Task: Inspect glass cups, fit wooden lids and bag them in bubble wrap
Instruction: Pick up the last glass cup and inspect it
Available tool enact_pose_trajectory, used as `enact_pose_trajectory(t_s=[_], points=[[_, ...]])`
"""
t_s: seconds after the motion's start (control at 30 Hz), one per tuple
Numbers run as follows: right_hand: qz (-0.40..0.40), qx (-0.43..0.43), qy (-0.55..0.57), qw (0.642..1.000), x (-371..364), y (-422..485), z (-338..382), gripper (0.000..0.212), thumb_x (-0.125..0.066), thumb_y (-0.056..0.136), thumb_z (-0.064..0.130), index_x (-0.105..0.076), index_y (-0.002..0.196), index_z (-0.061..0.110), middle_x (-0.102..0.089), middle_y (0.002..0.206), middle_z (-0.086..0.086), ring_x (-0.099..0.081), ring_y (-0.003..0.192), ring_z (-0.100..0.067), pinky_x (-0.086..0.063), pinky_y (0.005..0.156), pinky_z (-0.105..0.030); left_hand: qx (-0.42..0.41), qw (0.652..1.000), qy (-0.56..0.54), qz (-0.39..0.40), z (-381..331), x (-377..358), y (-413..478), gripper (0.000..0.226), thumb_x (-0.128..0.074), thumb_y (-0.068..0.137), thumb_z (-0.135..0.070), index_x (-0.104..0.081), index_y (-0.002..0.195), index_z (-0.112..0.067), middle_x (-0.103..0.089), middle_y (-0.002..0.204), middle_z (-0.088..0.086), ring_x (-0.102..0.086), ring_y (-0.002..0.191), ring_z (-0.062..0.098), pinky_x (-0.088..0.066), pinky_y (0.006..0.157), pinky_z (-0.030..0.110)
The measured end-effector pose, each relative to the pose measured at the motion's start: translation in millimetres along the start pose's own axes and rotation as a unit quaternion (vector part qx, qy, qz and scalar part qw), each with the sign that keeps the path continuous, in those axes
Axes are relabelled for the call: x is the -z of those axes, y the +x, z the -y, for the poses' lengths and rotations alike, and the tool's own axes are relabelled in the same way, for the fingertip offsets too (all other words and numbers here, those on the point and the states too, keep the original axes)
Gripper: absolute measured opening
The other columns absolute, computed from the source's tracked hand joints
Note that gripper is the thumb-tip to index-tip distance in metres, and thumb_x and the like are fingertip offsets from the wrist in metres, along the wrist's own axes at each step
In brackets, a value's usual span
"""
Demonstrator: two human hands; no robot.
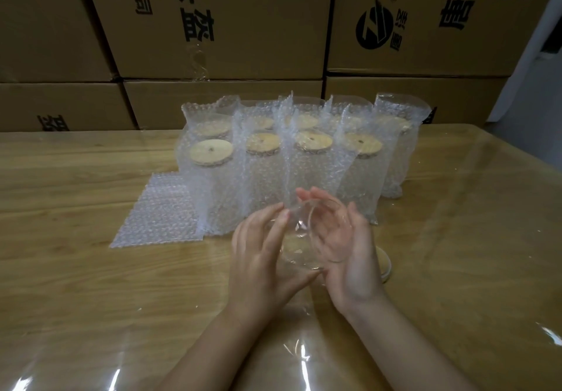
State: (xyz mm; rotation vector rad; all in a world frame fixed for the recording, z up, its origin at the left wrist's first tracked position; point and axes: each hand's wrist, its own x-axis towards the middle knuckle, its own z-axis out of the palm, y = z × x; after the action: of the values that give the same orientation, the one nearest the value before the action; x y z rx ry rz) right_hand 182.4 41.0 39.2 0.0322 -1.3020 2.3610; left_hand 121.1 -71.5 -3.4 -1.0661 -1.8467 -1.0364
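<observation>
Wood-grain table (76,177) fills the lower view, covered by a clear plastic sheet (91,345) that glares at the near edge. Behind it, brown cardboard boxes (213,25) are stacked into a wall. Their black Chinese print is turned sideways. "公司" can be read on the left-centre box, and a round black logo (378,27) sits on the right one. The rest is cropped or too tilted to read. A pale wall (532,71) shows at far right.

On the table, flat bubble bags (155,211) lie at the left. Just beside them, bagged cups (273,162) stand upright in two rows, each topped with a round wooden lid.

Nearer, the left hand (258,263) holds a bare glass cup (304,238) above the table, fingers along its side and thumb beneath. The right hand (349,253) cups the cup's other side, fingers curved round it. A loose lid (383,264) lies on the table just right of that hand, partly hidden by it.
</observation>
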Motion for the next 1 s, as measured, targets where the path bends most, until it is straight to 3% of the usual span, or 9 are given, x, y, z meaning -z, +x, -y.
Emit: enact_pose_trajectory(t_s=[0.23,0.37,0.5,0.6,0.73,0.8,0.83,0.93,1.0], points=[[-0.014,0.162,-0.243,0.956,13.9,2.4,-4.9,0.039,-0.035,0.097,0.037,-0.057,0.127,0.023,-0.060,0.132,0.004,-0.053,0.126,-0.011,-0.043,0.098,-0.022,-0.050,0.986,0.153,0.040,2.3,3.5,1.6,0.076,-0.063,0.080,-0.057,-0.028,0.143,-0.032,-0.045,0.135,0.008,-0.050,0.118,0.031,-0.040,0.095,0.051],[0.050,0.272,-0.469,0.839,17.2,2.5,-7.2,0.047,-0.036,0.097,0.036,-0.043,0.141,0.021,-0.041,0.150,0.005,-0.033,0.142,-0.014,-0.031,0.114,-0.039,-0.020,0.984,0.169,0.055,0.2,6.1,-0.3,0.067,-0.054,0.084,-0.060,-0.036,0.141,-0.030,-0.050,0.133,0.009,-0.048,0.118,0.029,-0.036,0.097,0.049],[0.153,0.394,-0.495,0.759,14.8,3.7,1.7,0.035,-0.039,0.100,0.021,-0.063,0.121,0.007,-0.054,0.138,-0.010,-0.044,0.135,-0.025,-0.038,0.108,-0.046,0.090,0.990,0.084,0.068,-2.6,6.9,1.5,0.074,-0.051,0.083,-0.063,-0.031,0.144,-0.027,-0.054,0.132,0.010,-0.048,0.119,0.022,-0.036,0.096,0.041],[0.079,0.374,-0.423,0.821,22.9,7.4,14.8,0.033,-0.041,0.101,0.027,-0.070,0.100,0.012,-0.072,0.107,0.000,-0.068,0.101,-0.015,-0.056,0.081,-0.034,0.101,0.993,0.047,0.048,-1.3,7.0,2.5,0.079,-0.054,0.081,-0.065,-0.029,0.143,-0.021,-0.049,0.136,0.006,-0.045,0.123,0.020,-0.034,0.099,0.040],[-0.076,0.072,-0.282,0.954,44.9,27.5,38.6,0.023,-0.048,0.100,0.024,-0.063,0.084,0.018,-0.071,0.073,0.002,-0.065,0.064,-0.014,-0.049,0.051,-0.018,0.135,0.991,-0.002,0.006,0.2,5.5,-0.5,0.086,-0.058,0.079,-0.066,-0.025,0.145,-0.023,-0.037,0.140,-0.004,-0.038,0.129,0.012,-0.033,0.106,0.035],[-0.033,-0.058,-0.444,0.894,62.6,32.4,44.1,0.007,-0.058,0.094,0.026,-0.063,0.091,0.021,-0.070,0.085,0.005,-0.066,0.086,-0.018,-0.052,0.066,-0.022,0.165,0.985,-0.056,0.005,0.3,5.0,-3.2,0.088,-0.057,0.078,-0.070,-0.018,0.148,-0.033,-0.032,0.146,-0.005,-0.034,0.135,0.005,-0.030,0.110,0.026],[0.013,-0.123,-0.557,0.821,69.2,31.9,44.0,0.014,-0.065,0.089,0.031,-0.063,0.101,0.024,-0.066,0.102,0.005,-0.061,0.104,-0.019,-0.051,0.082,-0.027,0.187,0.978,-0.093,0.020,0.2,5.0,-3.6,0.090,-0.058,0.076,-0.071,-0.013,0.148,-0.041,-0.032,0.150,-0.003,-0.033,0.138,0.005,-0.031,0.112,0.028],[0.089,-0.249,-0.747,0.610,75.0,23.3,39.9,0.071,-0.072,0.076,0.052,-0.042,0.137,0.034,-0.031,0.149,0.000,-0.026,0.140,-0.021,-0.028,0.114,-0.039,0.233,0.953,-0.176,0.080,-0.2,3.5,-5.4,0.098,-0.064,0.071,-0.072,-0.007,0.147,-0.048,-0.038,0.149,0.007,-0.038,0.138,0.015,-0.037,0.110,0.045],[0.093,-0.268,-0.773,0.567,69.2,19.7,37.4,0.077,-0.071,0.075,0.051,-0.035,0.142,0.036,-0.023,0.152,0.001,-0.022,0.140,-0.024,-0.027,0.114,-0.042,0.226,0.951,-0.186,0.094,0.4,0.7,-8.1,0.101,-0.066,0.071,-0.069,-0.008,0.148,-0.041,-0.039,0.147,0.004,-0.040,0.135,0.014,-0.039,0.107,0.047]])
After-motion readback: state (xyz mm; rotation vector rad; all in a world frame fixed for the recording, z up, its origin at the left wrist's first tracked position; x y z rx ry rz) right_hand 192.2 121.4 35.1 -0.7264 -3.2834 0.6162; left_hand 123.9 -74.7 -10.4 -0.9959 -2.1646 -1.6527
